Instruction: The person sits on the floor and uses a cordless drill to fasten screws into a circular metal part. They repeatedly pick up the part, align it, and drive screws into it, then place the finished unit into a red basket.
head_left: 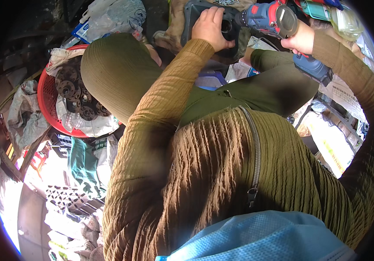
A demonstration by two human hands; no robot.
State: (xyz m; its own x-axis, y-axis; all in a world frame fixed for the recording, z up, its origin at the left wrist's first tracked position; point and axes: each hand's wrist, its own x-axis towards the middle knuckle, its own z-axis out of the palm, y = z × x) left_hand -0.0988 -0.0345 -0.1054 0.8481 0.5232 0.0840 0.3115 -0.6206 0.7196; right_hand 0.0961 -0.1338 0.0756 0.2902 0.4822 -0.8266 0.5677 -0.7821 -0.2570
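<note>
My right hand [299,38] is wrapped round the handle of a blue, red and grey cordless drill [263,19], its battery base below my wrist. The drill lies on its side in the view, its black chuck pointing left. That chuck meets a dark, box-like housing [191,26] with a round opening; whether a bit is inside it I cannot make out. My left hand [213,28] grips the housing from above, fingers over its top and thumb by the opening. The housing rests on a brownish cloth or sack between my knees.
At my left knee stands a red plastic basket [43,98] holding several dark round flanged metal parts [67,85]. Clear plastic bags [119,19] lie at the far left. Loose screws [226,1] sit beyond the housing. Packages and plastic containers [345,21] crowd the far right.
</note>
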